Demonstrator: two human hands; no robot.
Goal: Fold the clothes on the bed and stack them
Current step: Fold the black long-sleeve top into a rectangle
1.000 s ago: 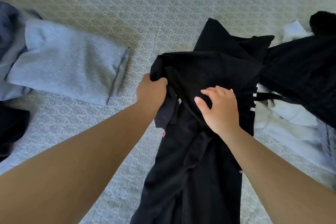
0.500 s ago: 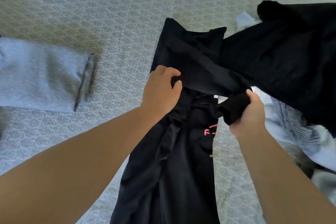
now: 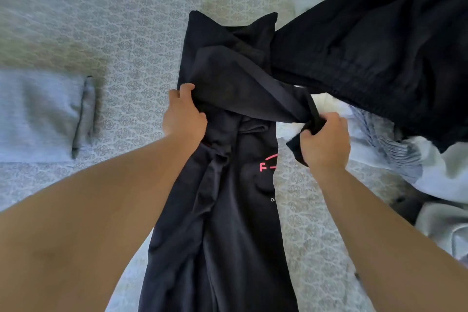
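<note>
We had the black top (image 3: 228,210) lying lengthwise on the bed (image 3: 126,20), left hand (image 3: 183,115) gripping its folded edge, right hand (image 3: 325,138) clutching the sleeve end; soft and limp, it seemed best held by its edges

Lettering on the black garment

The black garment (image 3: 228,210) lying lengthwise on the bed carries a pink print (image 3: 268,163) near its right edge: a capital "F" followed by a short dash, with a slanted pink stroke above them; the rest of the print is cut off at the cloth's edge and cannot be read. Lower down on the same edge sits a tiny white mark (image 3: 273,199), perhaps the start of a word, too small and too clipped to make out. No other text shows on the clothes or the bed cover.
</note>
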